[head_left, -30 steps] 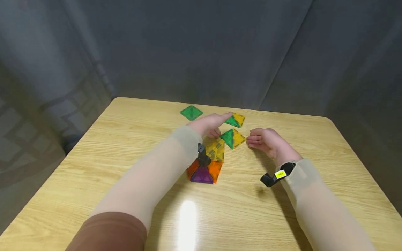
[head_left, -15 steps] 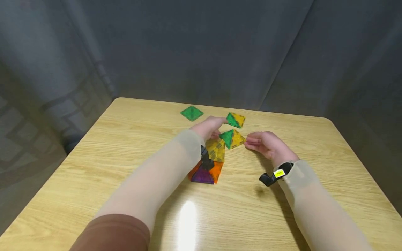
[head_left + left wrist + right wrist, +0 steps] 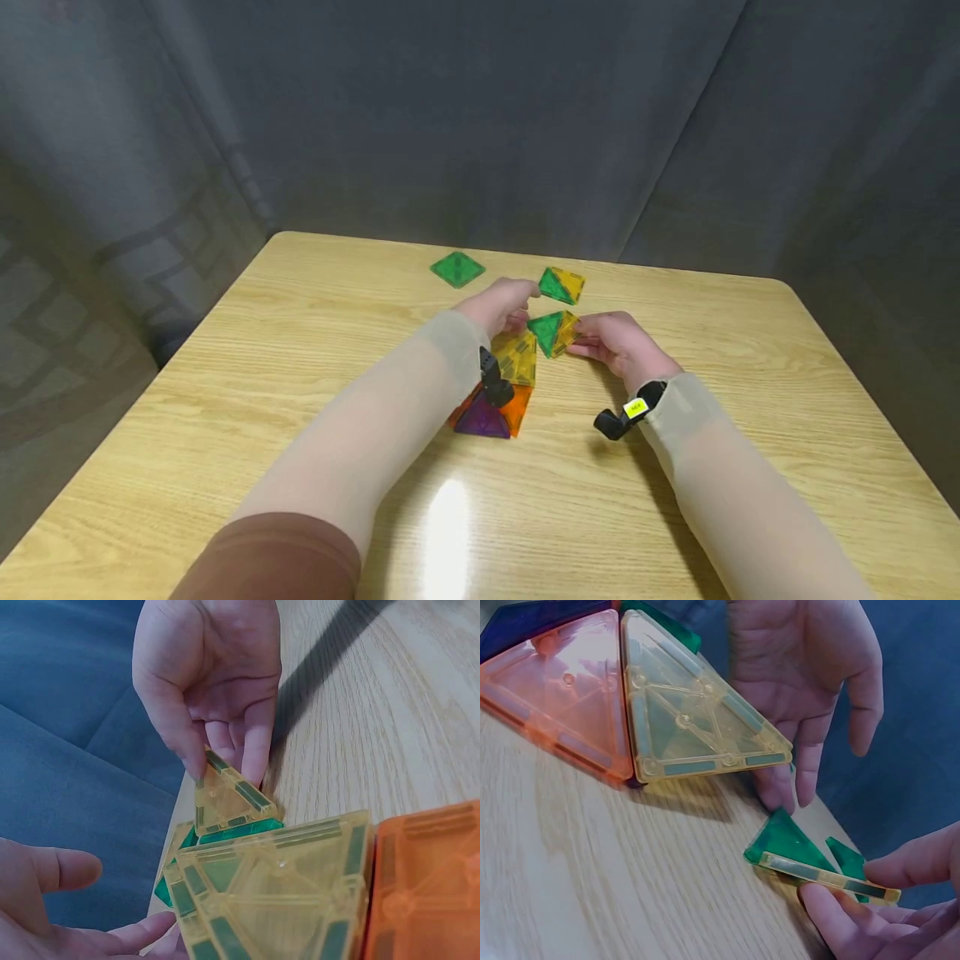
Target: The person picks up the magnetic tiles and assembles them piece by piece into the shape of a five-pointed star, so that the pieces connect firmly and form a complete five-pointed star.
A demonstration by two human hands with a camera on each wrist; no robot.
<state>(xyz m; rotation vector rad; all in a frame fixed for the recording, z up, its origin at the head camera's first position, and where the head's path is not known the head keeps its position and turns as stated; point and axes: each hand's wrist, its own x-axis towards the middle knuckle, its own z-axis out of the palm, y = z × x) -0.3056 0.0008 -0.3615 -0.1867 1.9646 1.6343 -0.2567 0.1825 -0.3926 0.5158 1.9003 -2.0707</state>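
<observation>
My right hand (image 3: 621, 340) pinches a yellow triangular magnetic tile (image 3: 832, 879) between thumb and fingers. The tile is raised at an angle, and one edge meets a green triangular tile (image 3: 546, 332) on the table. My left hand (image 3: 498, 304) is beside the built shape, its thumb straight and its fingers loosely extended. In the left wrist view its fingertips are by the edge of the shape's yellow tiles (image 3: 277, 889); whether they touch is unclear. Orange tiles (image 3: 516, 408) and a purple tile (image 3: 482, 418) form the near side of that shape, partly hidden by my left wrist.
At the back of the table lie a green diamond of tiles (image 3: 457, 270) and a green-and-yellow pair (image 3: 562, 286). The wooden table (image 3: 337, 317) ends at a dark curtain (image 3: 480, 125). Wrist cameras jut from both my wrists.
My right hand has moved left onto the yellow triangle and tilted it up from the table. My left hand's thumb has drawn back from the far green-and-yellow pair.
</observation>
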